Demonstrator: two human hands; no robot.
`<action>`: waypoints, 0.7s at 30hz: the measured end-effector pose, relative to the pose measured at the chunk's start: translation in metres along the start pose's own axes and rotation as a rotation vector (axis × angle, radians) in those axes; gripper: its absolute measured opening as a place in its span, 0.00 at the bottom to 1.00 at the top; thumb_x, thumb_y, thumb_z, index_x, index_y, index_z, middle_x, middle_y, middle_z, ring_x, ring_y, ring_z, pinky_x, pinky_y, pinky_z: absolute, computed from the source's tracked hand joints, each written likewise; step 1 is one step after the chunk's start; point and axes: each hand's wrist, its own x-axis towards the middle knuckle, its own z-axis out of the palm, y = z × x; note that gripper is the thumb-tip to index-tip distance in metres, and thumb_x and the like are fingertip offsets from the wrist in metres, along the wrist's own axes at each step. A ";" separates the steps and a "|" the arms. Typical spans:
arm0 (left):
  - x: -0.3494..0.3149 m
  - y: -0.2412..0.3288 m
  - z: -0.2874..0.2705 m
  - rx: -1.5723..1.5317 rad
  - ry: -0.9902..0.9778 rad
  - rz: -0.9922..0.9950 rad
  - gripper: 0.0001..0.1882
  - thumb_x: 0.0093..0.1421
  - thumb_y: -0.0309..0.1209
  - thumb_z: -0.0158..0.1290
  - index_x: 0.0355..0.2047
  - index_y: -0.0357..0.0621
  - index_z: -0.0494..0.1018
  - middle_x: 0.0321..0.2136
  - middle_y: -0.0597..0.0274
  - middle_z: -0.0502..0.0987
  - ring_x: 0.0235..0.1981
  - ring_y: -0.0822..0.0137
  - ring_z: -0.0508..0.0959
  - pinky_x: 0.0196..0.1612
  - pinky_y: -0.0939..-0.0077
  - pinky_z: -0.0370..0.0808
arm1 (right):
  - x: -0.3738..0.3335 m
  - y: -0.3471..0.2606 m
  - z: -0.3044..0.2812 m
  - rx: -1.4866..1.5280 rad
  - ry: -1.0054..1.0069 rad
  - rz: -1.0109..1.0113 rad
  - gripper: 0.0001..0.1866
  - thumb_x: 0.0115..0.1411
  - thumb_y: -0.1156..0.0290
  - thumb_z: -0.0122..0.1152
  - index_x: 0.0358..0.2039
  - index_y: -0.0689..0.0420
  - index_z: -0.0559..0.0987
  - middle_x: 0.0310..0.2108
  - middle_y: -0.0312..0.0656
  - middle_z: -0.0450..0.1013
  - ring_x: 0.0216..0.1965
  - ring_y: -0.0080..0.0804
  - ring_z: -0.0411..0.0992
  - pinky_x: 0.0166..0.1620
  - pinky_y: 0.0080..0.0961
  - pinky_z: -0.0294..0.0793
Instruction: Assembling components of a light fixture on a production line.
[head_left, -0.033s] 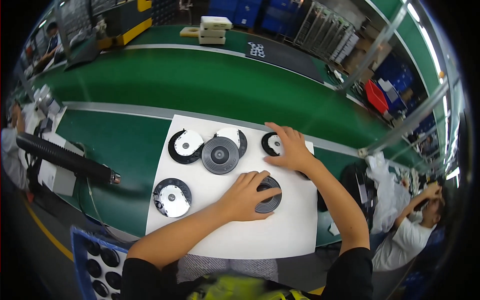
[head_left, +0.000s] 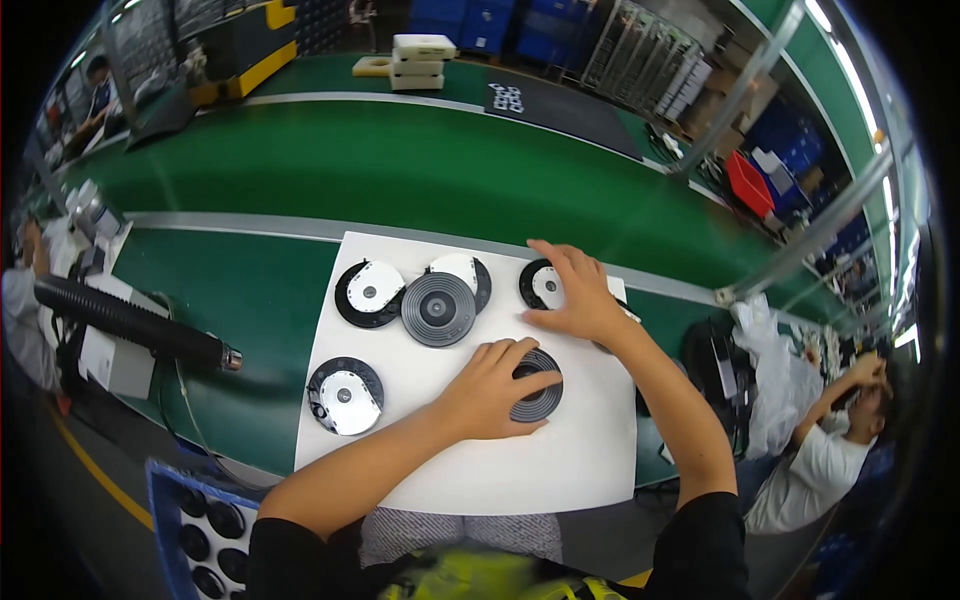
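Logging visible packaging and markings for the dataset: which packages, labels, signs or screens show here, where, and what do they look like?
Foam boxes: cream-white rectangular blocks, stacked, far side of the green belt, top centre.
Dark mat: black sheet with a small white printed patch, far belt, right of the boxes.
Blue crates: stacked along the back wall.
Red bin: right, beside the frame.
No screens clearly visible.

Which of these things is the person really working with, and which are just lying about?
In use:
- left hand on a ridged dark disc
- right hand on a black-and-white disc
- white sheet under them

Lying about:
- grey ridged disc
- disc with silver face
- black hose
- blue tray
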 end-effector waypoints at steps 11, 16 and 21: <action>0.004 0.013 -0.007 0.022 -0.010 -0.074 0.34 0.36 0.40 0.73 0.47 0.54 0.79 0.54 0.44 0.69 0.51 0.44 0.70 0.54 0.52 0.67 | -0.041 0.005 0.071 0.799 0.310 -0.230 0.20 0.70 0.56 0.46 0.33 0.60 0.79 0.27 0.44 0.75 0.29 0.39 0.75 0.36 0.35 0.72; 0.015 0.023 -0.001 0.078 -0.055 -0.030 0.34 0.34 0.37 0.73 0.46 0.51 0.78 0.55 0.42 0.68 0.52 0.42 0.69 0.54 0.51 0.66 | -0.050 0.000 0.055 0.858 0.394 -0.191 0.17 0.69 0.61 0.47 0.29 0.58 0.75 0.20 0.46 0.70 0.22 0.43 0.70 0.30 0.35 0.68; 0.014 0.019 -0.001 0.110 -0.114 -0.032 0.36 0.34 0.37 0.72 0.48 0.49 0.77 0.57 0.39 0.66 0.55 0.40 0.67 0.56 0.48 0.64 | -0.053 -0.004 0.053 0.846 0.325 -0.186 0.18 0.69 0.61 0.47 0.26 0.59 0.74 0.20 0.49 0.72 0.23 0.49 0.72 0.29 0.39 0.69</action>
